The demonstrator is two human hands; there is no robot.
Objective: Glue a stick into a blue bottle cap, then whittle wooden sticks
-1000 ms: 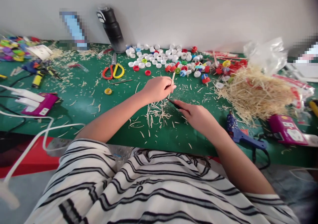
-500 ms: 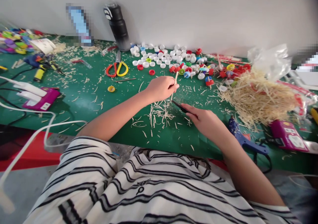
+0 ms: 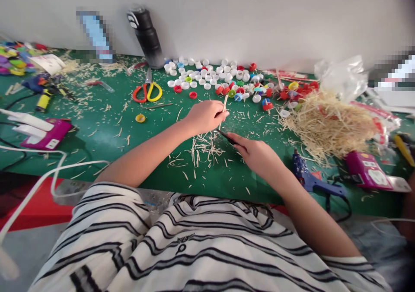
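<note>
My left hand (image 3: 207,115) is closed around a thin pale wooden stick (image 3: 225,100), which stands nearly upright with its top poking out above the fingers. Low on the stick, the tip of a dark knife (image 3: 227,137) touches or nearly touches it. My right hand (image 3: 259,153) grips the knife's handle, fingers wrapped round it; the blade is too small to make out well. Curled wood shavings (image 3: 205,147) lie on the green table (image 3: 223,182) just below both hands.
Scissors (image 3: 147,92) and a yellow cap (image 3: 140,118) lie left of my hands. Behind are many bottle caps (image 3: 207,86) and a black bottle (image 3: 147,39). On the right are a heap of shavings (image 3: 333,125), a blue glue gun (image 3: 314,180) and a purple power strip (image 3: 366,171).
The whole view has shifted slightly, so things appear a little further left. Both hands keep the same hold on the stick and the knife, with hardly any change between them.
</note>
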